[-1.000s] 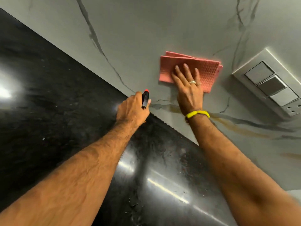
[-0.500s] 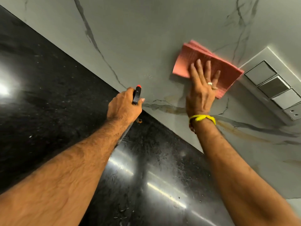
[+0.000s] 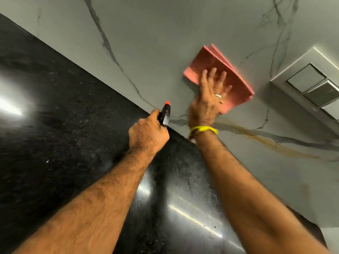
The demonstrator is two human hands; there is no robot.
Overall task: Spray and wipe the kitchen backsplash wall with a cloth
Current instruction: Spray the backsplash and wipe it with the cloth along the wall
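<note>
While the right hand (image 3: 207,105) presses flat, fingers spread, on a folded pink cloth (image 3: 218,74) against the marble-veined backsplash wall (image 3: 165,43) (cloth mostly beyond the fingertips), the left hand (image 3: 146,136) is clenched around a black spray bottle (image 3: 165,114) above the black counter (image 3: 55,116).

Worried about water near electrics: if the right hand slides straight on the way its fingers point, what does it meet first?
The right hand points up the grey marble wall; only bare wall seems ahead. The silver switch plate lies off to its right.
</note>
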